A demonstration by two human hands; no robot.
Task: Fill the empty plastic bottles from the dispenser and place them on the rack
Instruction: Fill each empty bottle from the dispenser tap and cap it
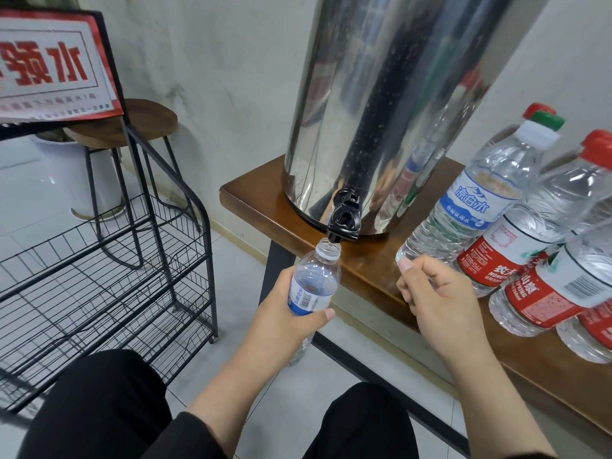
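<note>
Where capped bottles (477,193) crowd: table (364,270).

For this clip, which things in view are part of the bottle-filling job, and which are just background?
Part of the job:
- open bottle, gripped by the left hand under the tap
- steel dispenser
- capped bottles on the table
- wire rack
- right hand, fingers curled

Background:
- stool
- red sign
</note>
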